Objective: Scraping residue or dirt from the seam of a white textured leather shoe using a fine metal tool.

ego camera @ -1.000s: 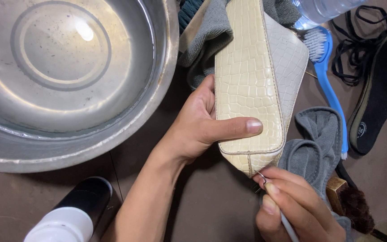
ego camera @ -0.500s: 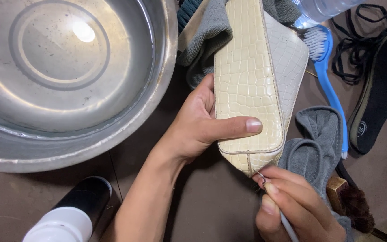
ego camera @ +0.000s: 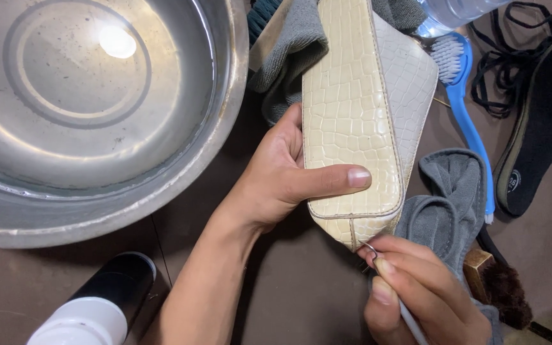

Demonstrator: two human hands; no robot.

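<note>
A cream bag (ego camera: 352, 115) with a scaly embossed skin stands on edge, its narrow bottom panel turned up to me. My left hand (ego camera: 282, 179) grips it from the left, thumb laid across the panel near the lower end. My right hand (ego camera: 416, 291) is closed on a thin pale tool (ego camera: 411, 319) whose small metal tip touches the bag's lower corner at the seam. The rest of the tool is hidden in my fingers.
A big steel basin (ego camera: 97, 121) fills the upper left. A black can with a white cap (ego camera: 97, 306) lies at the bottom left. Grey cloths (ego camera: 448, 198), a blue brush (ego camera: 467, 115), a black insole (ego camera: 541, 128), black laces and a wooden brush lie at the right.
Nothing has visibly moved; both hands keep their hold and the tool tip stays at the bag's corner.
</note>
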